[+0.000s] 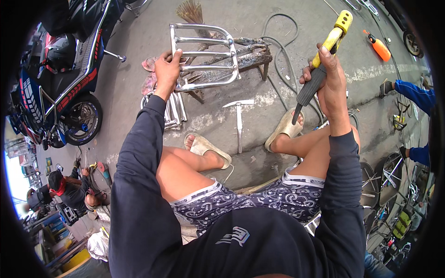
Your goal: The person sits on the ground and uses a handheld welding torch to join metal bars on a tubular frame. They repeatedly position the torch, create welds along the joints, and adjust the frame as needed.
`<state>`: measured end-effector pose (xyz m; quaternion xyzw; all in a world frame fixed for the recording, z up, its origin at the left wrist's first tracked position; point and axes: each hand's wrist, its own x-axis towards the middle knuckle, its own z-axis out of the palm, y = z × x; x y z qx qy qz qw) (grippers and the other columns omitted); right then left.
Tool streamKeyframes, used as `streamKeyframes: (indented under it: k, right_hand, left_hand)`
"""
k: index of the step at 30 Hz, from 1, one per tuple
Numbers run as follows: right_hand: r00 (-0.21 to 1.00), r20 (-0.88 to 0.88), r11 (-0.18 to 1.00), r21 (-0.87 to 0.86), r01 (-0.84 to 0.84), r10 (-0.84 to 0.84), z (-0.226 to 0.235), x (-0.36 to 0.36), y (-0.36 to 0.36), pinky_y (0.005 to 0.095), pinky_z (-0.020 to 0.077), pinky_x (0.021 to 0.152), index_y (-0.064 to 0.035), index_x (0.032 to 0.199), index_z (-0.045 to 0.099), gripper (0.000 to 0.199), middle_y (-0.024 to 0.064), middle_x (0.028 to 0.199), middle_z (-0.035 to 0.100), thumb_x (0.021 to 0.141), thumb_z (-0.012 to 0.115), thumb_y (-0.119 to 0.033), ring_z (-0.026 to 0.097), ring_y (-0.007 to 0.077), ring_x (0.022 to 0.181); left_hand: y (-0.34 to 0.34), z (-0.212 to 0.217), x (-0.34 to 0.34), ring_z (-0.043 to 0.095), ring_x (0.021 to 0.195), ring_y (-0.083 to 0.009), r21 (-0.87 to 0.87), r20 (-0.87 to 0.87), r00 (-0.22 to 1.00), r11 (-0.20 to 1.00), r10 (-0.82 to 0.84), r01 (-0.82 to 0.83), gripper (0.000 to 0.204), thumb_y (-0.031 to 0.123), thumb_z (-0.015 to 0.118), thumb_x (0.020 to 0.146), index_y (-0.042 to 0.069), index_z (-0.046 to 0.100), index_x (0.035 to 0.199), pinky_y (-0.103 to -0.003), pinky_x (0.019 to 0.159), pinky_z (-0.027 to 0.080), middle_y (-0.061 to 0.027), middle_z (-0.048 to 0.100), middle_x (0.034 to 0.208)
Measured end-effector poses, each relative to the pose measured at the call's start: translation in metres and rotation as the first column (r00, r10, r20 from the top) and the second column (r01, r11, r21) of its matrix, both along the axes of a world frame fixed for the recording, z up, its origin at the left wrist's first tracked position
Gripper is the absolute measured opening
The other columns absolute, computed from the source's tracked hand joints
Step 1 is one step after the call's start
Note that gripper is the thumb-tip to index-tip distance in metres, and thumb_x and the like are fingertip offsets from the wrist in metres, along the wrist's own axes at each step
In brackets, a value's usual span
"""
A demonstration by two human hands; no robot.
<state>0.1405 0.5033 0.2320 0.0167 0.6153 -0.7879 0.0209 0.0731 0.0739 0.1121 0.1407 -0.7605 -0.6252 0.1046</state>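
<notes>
My left hand (167,70) grips the left side of a shiny metal tube rack (207,53) with several crossbars. The rack rests over a low, scorched, spattered bench (250,59). Raised on the right, my right hand (330,83) is closed round the black ribbed handle of a yellow welding electrode holder (332,39), its yellow head pointing up and away. I see no rod in its jaws. A chipping hammer (239,123) lies on the ground between my feet. Bent metal tubes (174,111) lie by the bench, below my left hand.
A motorcycle (69,88) stands at the left. A grey cable (280,46) loops beyond the bench, near a straw broom (190,11). An orange bottle (380,48) lies at the far right. Other people crouch at lower left (74,187); blue sleeves (415,92) show at right.
</notes>
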Motion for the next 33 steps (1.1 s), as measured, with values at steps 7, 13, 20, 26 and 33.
streamKeyframes:
  k: [7,13,20,26,33]
  right_hand:
    - [0.998,-0.004,0.992,0.113,-0.057,0.058,-0.001,0.003,-0.004,0.0364,0.0593,0.069,0.0000,0.140,0.051,0.066,0.0065,0.100,0.055,0.102,0.078,-0.047,0.063,0.0159,0.075]
    - [1.000,0.022,0.921,0.389,-0.008,-0.001,-0.007,0.004,-0.007,0.0273,0.0596,0.060,0.0022,0.127,0.059,0.081,0.0042,0.084,0.071,0.085,0.094,-0.057,0.066,0.0087,0.065]
    - [0.983,0.179,0.591,0.790,-0.163,0.032,-0.035,0.014,-0.015,0.0362,0.0614,0.070,0.0061,0.148,0.053,0.108,0.0138,0.089,0.076,0.078,0.096,-0.064,0.075,0.0206,0.077]
    - [0.982,0.109,0.461,0.871,-0.170,0.156,-0.080,0.033,-0.037,0.0480,0.0625,0.093,-0.0056,0.164,0.036,0.121,0.0285,0.116,0.077,0.076,0.097,-0.061,0.079,0.0428,0.105]
    - [0.991,0.013,0.523,0.848,-0.080,0.131,-0.133,0.039,-0.054,0.0488,0.0619,0.097,-0.0091,0.167,0.028,0.121,0.0313,0.121,0.076,0.077,0.100,-0.047,0.078,0.0445,0.111]
  left_hand:
    - [0.000,0.000,0.000,0.073,0.082,-0.0126,-0.130,-0.012,0.999,0.990,0.049,-0.050,0.049,0.024,0.083,0.100,-0.012,0.070,0.129,-0.027,0.070,0.055,-0.0109,0.079,0.098]
    - [0.000,0.005,-0.009,0.070,0.080,-0.0142,-0.035,0.049,0.999,0.999,0.015,-0.013,0.050,0.021,0.080,0.099,-0.013,0.063,0.131,-0.029,0.070,0.057,-0.0109,0.074,0.099]
    - [-0.024,-0.027,-0.018,0.074,0.081,-0.0185,0.000,0.135,0.989,0.999,0.052,-0.052,0.043,0.019,0.074,0.103,-0.009,0.059,0.132,-0.032,0.072,0.062,-0.0133,0.075,0.101]
    - [-0.037,-0.047,-0.017,0.074,0.087,-0.0229,0.220,0.201,0.979,0.972,0.037,-0.082,0.052,0.014,0.081,0.096,-0.010,0.056,0.135,-0.036,0.072,0.063,-0.0180,0.074,0.107]
    - [-0.043,-0.048,-0.003,0.075,0.099,-0.0259,0.451,0.231,0.970,0.892,-0.072,-0.041,0.048,0.007,0.081,0.095,-0.007,0.054,0.133,-0.041,0.083,0.069,-0.0172,0.069,0.113]
